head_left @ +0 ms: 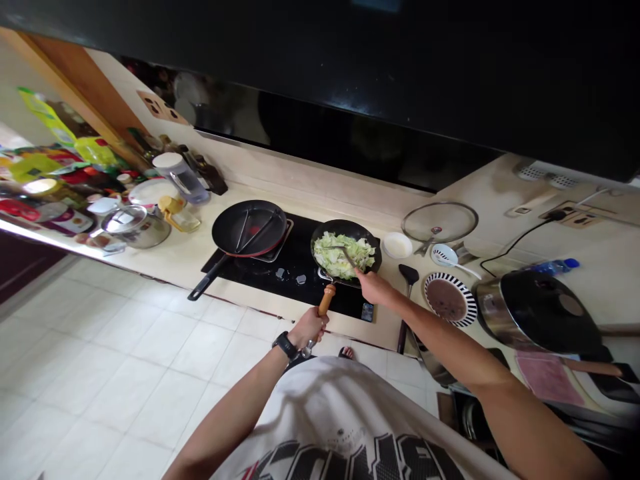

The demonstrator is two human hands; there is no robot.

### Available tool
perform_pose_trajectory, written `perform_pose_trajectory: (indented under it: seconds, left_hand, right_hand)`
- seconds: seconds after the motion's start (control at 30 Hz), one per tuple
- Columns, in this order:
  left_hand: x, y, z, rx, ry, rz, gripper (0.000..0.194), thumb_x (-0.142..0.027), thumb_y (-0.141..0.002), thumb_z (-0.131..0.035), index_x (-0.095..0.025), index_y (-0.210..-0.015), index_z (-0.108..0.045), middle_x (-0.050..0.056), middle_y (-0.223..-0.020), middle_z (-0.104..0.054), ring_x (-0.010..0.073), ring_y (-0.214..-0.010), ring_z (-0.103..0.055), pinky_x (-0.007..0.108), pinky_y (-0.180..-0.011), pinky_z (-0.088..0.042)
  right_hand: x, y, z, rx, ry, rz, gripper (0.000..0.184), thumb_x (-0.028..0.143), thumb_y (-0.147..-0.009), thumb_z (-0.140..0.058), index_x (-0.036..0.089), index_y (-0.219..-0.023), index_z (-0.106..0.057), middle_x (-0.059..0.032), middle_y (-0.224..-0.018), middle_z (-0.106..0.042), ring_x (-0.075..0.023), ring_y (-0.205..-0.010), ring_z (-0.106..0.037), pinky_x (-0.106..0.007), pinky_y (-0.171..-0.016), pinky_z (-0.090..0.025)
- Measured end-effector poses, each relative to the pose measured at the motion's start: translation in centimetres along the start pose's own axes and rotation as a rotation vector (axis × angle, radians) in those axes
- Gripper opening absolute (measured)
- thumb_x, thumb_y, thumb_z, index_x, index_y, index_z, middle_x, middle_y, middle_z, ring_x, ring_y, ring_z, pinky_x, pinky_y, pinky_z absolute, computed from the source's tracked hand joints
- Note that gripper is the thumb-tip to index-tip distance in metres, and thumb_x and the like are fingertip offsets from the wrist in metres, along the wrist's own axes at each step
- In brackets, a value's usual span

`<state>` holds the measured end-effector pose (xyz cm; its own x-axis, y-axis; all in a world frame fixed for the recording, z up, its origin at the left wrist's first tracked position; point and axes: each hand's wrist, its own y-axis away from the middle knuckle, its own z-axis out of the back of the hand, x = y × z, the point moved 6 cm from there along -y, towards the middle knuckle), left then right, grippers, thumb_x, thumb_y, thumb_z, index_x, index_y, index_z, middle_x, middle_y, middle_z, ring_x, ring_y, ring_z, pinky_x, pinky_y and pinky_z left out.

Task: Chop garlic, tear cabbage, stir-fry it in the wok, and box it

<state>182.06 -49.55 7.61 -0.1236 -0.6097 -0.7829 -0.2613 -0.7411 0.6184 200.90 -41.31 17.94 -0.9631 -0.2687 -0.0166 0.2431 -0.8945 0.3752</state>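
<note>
A black pan [370, 238] full of chopped green cabbage [343, 253] sits on the right side of the dark cooktop [295, 263]. My left hand [309, 327] is closed round the pan's wooden handle [326, 299]; a black watch is on that wrist. My right hand [373, 287] is closed on a thin metal utensil [347, 255] whose tip lies in the cabbage.
An empty black frying pan [250, 229] with a long handle sits on the left burner. Right of the stove: small white bowl [397, 245], glass lid [440, 222], black spatula [407, 275], striped plate [449, 299], rice cooker [540, 310]. Pots, jars and bottles crowd the counter's left end.
</note>
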Motion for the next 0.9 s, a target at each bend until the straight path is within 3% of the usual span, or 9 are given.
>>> perform_pose_trajectory:
  seconds: [0.07,0.13,0.27,0.33,0.4,0.53,0.63,0.8,0.9]
  left_hand:
    - [0.0,0.0,0.0,0.003,0.004,0.006,0.017,-0.017,-0.082,-0.060,-0.021,-0.084,-0.043,-0.008,-0.056,-0.045,0.0072,-0.040,-0.041,0.019,-0.040,-0.033]
    - [0.1,0.0,0.1,0.007,0.014,0.009,0.018,-0.020,-0.082,-0.062,-0.021,-0.085,-0.044,-0.008,-0.056,-0.045,0.0073,-0.040,-0.041,0.019,-0.040,-0.033]
    - [0.3,-0.1,0.2,0.004,0.004,0.010,0.021,-0.023,-0.082,-0.066,-0.021,-0.087,-0.046,-0.009,-0.055,-0.044,0.0074,-0.040,-0.042,0.018,-0.040,-0.032]
    - [0.4,-0.2,0.1,0.007,0.008,0.010,0.022,-0.023,-0.083,-0.066,-0.021,-0.087,-0.045,-0.009,-0.054,-0.044,0.0074,-0.039,-0.042,0.018,-0.040,-0.032]
    - [0.4,-0.2,0.0,0.013,0.025,0.007,0.023,-0.025,-0.083,-0.067,-0.021,-0.087,-0.045,-0.009,-0.053,-0.043,0.0071,-0.038,-0.042,0.017,-0.039,-0.032]
    - [0.4,0.0,-0.1,0.015,0.031,0.022,0.025,-0.026,-0.083,-0.069,-0.021,-0.087,-0.044,-0.010,-0.053,-0.043,0.0065,-0.037,-0.040,0.017,-0.039,-0.031]
    - [0.2,0.2,0.0,0.011,0.022,0.035,0.022,-0.024,-0.084,-0.066,-0.022,-0.087,-0.044,-0.010,-0.052,-0.043,0.0073,-0.036,-0.040,0.018,-0.038,-0.031]
    - [-0.2,0.4,0.1,-0.002,0.016,0.028,0.021,-0.024,-0.083,-0.066,-0.021,-0.088,-0.045,-0.008,-0.056,-0.047,0.0071,-0.038,-0.042,0.019,-0.038,-0.032]
    - [-0.1,0.4,0.1,0.000,0.026,0.023,0.022,-0.024,-0.083,-0.066,-0.021,-0.087,-0.045,-0.008,-0.057,-0.047,0.0071,-0.039,-0.042,0.018,-0.038,-0.032]
  right_hand:
    - [0.6,-0.7,-1.2,0.038,0.044,0.006,0.069,0.011,-0.096,-0.043,0.009,-0.162,-0.024,-0.0251,-0.112,-0.072,-0.0298,-0.101,-0.073,-0.034,-0.080,-0.053]
    - [-0.5,-0.6,-1.6,0.053,0.061,-0.006,0.071,0.011,-0.096,-0.042,0.008,-0.163,-0.020,-0.0243,-0.109,-0.073,-0.0288,-0.100,-0.073,-0.033,-0.081,-0.053]
    - [-5.2,1.9,0.3,-0.022,0.014,-0.061,0.062,0.023,-0.103,-0.037,0.017,-0.164,-0.026,-0.0212,-0.116,-0.072,-0.0271,-0.100,-0.073,-0.031,-0.081,-0.051]
    - [-6.3,3.3,1.2,-0.044,0.020,-0.079,0.062,0.024,-0.104,-0.036,0.017,-0.164,-0.026,-0.0212,-0.115,-0.072,-0.0279,-0.099,-0.073,-0.032,-0.081,-0.051]
    - [-5.6,3.8,0.8,-0.008,0.053,-0.061,0.066,0.018,-0.100,-0.040,0.013,-0.164,-0.025,-0.0224,-0.110,-0.073,-0.0286,-0.098,-0.073,-0.032,-0.082,-0.051]
    - [-1.8,2.4,-2.2,0.065,0.101,-0.016,0.070,0.008,-0.094,-0.042,0.003,-0.161,-0.025,-0.0266,-0.104,-0.073,-0.0306,-0.097,-0.074,-0.035,-0.081,-0.054]
    - [-1.6,1.6,-3.4,0.054,0.107,-0.038,0.070,0.008,-0.094,-0.042,0.001,-0.161,-0.023,-0.0270,-0.103,-0.073,-0.0305,-0.096,-0.074,-0.036,-0.081,-0.055]
    - [-8.0,3.2,-0.7,-0.111,-0.188,-0.036,0.057,0.023,-0.103,-0.041,0.019,-0.160,-0.038,-0.0159,-0.118,-0.074,-0.0240,-0.102,-0.072,-0.030,-0.087,-0.052]
    - [-11.7,3.1,1.0,-0.201,-0.369,-0.112,0.056,0.027,-0.104,-0.041,0.016,-0.159,-0.040,-0.0149,-0.116,-0.074,-0.0215,-0.094,-0.071,-0.029,-0.085,-0.053]
